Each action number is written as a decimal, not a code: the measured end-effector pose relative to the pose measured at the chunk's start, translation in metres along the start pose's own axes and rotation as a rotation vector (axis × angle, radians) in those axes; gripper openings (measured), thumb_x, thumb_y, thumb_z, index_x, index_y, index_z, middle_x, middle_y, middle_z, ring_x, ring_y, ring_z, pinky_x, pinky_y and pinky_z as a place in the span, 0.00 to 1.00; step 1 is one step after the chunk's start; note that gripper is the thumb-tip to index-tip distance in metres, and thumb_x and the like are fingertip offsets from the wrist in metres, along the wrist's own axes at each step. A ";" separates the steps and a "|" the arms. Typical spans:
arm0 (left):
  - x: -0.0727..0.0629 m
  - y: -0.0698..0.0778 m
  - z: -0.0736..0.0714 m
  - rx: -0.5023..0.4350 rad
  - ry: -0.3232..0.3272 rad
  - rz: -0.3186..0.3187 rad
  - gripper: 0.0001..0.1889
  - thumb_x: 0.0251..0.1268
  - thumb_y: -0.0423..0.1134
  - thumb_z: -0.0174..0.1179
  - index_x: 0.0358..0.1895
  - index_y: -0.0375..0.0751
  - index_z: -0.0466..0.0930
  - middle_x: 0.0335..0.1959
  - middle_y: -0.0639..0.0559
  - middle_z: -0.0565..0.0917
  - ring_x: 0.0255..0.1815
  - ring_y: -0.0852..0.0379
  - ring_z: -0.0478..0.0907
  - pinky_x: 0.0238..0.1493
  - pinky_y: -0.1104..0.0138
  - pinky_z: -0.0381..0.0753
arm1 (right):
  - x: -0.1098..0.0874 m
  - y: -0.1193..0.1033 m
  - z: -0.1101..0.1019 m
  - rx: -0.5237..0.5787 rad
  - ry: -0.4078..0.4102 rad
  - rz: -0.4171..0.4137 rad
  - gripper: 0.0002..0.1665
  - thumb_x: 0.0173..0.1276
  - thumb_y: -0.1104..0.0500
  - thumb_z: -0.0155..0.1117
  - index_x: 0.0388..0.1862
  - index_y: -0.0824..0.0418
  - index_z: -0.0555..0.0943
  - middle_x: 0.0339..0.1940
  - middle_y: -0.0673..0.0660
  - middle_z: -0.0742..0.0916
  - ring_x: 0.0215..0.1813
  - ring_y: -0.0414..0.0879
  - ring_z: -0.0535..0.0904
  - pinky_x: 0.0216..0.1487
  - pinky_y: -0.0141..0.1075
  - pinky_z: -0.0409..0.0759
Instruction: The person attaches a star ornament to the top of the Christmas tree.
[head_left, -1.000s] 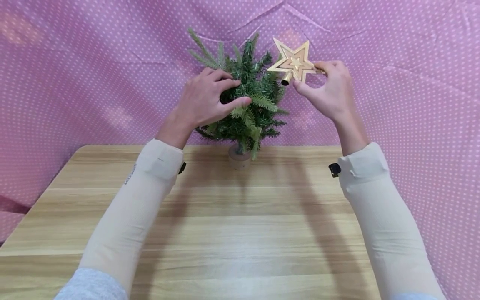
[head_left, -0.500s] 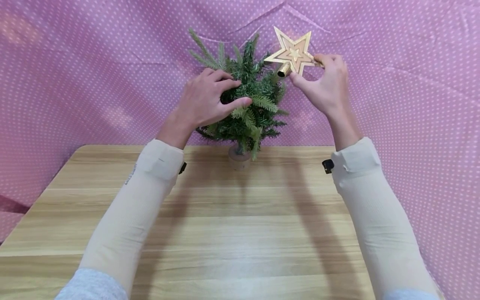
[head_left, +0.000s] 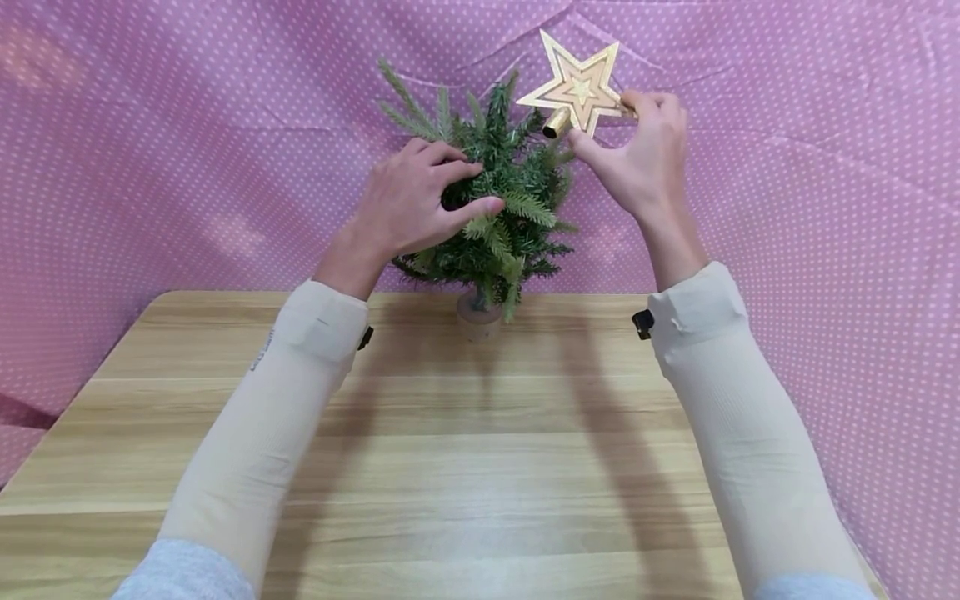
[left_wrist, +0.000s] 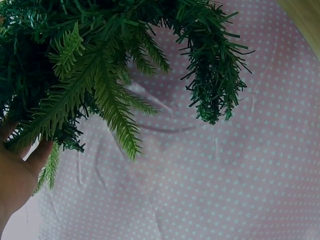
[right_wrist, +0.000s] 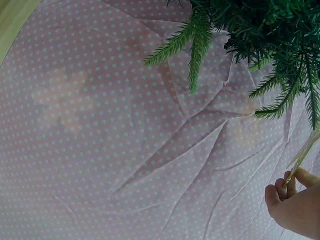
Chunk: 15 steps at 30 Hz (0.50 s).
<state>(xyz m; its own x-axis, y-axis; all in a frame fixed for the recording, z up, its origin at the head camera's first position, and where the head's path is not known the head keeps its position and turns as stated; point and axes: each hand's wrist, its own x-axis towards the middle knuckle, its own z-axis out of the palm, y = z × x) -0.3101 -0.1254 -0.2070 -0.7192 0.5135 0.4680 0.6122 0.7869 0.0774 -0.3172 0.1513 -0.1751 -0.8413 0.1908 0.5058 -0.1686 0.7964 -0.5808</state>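
A small artificial Christmas tree [head_left: 525, 179] stands at the table's back edge, its base [head_left: 478, 312] partly hidden by branches. My left hand [head_left: 412, 196] holds the tree from its left side; the fingers reach in among the needles and some fingertips are hidden. In the left wrist view, branches pass in front of part of that hand [left_wrist: 20, 175]. To the upper right of the tree, my right hand [head_left: 651, 158] pinches a gold star tree topper [head_left: 581, 87] by its right and lower points. Its short hollow socket [head_left: 556, 122] points down and left, just beside the upper branches.
A wooden table [head_left: 465, 467] spreads out in front of the tree. Behind it hangs a pink cloth [head_left: 225, 167] with white dots, creased near the treetop. Small black cameras [head_left: 642, 324] sit at the inner side of both sleeves.
My right hand has moved up and to the left with the star, bringing it closer to the treetop. The left hand and the tree have stayed in place.
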 end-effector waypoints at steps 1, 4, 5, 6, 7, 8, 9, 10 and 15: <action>0.000 0.000 0.000 0.000 0.001 0.001 0.39 0.66 0.75 0.50 0.67 0.50 0.80 0.66 0.46 0.78 0.67 0.43 0.71 0.63 0.44 0.74 | 0.000 -0.001 0.000 -0.001 0.003 -0.002 0.50 0.57 0.33 0.72 0.73 0.57 0.73 0.67 0.55 0.73 0.61 0.40 0.62 0.65 0.32 0.63; 0.001 0.001 0.000 0.005 0.001 0.002 0.39 0.66 0.75 0.50 0.67 0.50 0.80 0.66 0.47 0.78 0.67 0.43 0.71 0.62 0.44 0.74 | 0.002 -0.002 0.002 -0.009 0.012 -0.003 0.50 0.57 0.33 0.72 0.73 0.57 0.73 0.67 0.55 0.73 0.61 0.39 0.62 0.65 0.32 0.63; 0.001 0.001 0.000 0.007 0.002 0.003 0.39 0.66 0.75 0.50 0.67 0.50 0.80 0.66 0.47 0.78 0.67 0.43 0.71 0.62 0.45 0.74 | 0.003 -0.003 0.002 -0.013 0.013 -0.002 0.50 0.58 0.33 0.71 0.73 0.57 0.72 0.67 0.55 0.73 0.61 0.39 0.62 0.65 0.32 0.63; 0.001 0.001 0.000 0.008 0.003 0.003 0.39 0.66 0.75 0.50 0.67 0.50 0.80 0.66 0.47 0.78 0.66 0.43 0.71 0.62 0.45 0.74 | 0.003 -0.004 0.002 -0.013 0.016 0.001 0.50 0.58 0.33 0.71 0.73 0.58 0.72 0.67 0.55 0.72 0.61 0.39 0.62 0.64 0.31 0.64; 0.001 0.001 0.001 0.009 0.006 0.004 0.39 0.66 0.75 0.50 0.67 0.50 0.80 0.66 0.47 0.78 0.66 0.43 0.71 0.62 0.45 0.75 | 0.004 -0.004 0.002 -0.013 0.016 0.006 0.50 0.58 0.33 0.71 0.73 0.57 0.72 0.68 0.55 0.72 0.61 0.39 0.62 0.64 0.31 0.64; 0.001 0.001 0.001 0.008 0.006 0.005 0.39 0.66 0.75 0.50 0.66 0.50 0.80 0.66 0.47 0.78 0.66 0.43 0.71 0.62 0.45 0.75 | 0.004 -0.005 0.002 -0.014 0.014 0.013 0.50 0.58 0.33 0.71 0.74 0.57 0.71 0.68 0.55 0.72 0.61 0.39 0.62 0.64 0.30 0.64; 0.001 0.002 0.001 0.006 0.006 0.006 0.39 0.66 0.75 0.50 0.66 0.50 0.80 0.66 0.46 0.78 0.66 0.43 0.71 0.62 0.45 0.74 | 0.005 -0.006 0.002 -0.015 0.013 0.020 0.51 0.58 0.33 0.71 0.74 0.57 0.71 0.68 0.54 0.72 0.61 0.39 0.62 0.64 0.30 0.63; 0.000 0.002 0.001 0.002 0.007 0.006 0.39 0.66 0.75 0.50 0.66 0.50 0.80 0.66 0.46 0.78 0.67 0.43 0.71 0.62 0.45 0.74 | 0.006 -0.007 0.002 -0.017 0.014 0.024 0.51 0.58 0.32 0.71 0.74 0.56 0.71 0.68 0.54 0.72 0.62 0.39 0.62 0.64 0.30 0.63; 0.000 0.002 0.002 -0.001 0.018 0.001 0.38 0.67 0.73 0.52 0.66 0.49 0.81 0.66 0.46 0.78 0.67 0.43 0.71 0.62 0.45 0.74 | 0.009 -0.012 0.004 -0.027 0.023 0.007 0.51 0.57 0.32 0.71 0.74 0.56 0.72 0.68 0.54 0.72 0.62 0.40 0.62 0.64 0.29 0.63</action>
<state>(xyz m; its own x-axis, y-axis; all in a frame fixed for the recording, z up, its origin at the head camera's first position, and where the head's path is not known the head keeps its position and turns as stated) -0.3098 -0.1236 -0.2082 -0.7125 0.5080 0.4840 0.6132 0.7861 0.0776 -0.3250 0.1412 -0.1660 -0.8302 0.2096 0.5166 -0.1483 0.8103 -0.5670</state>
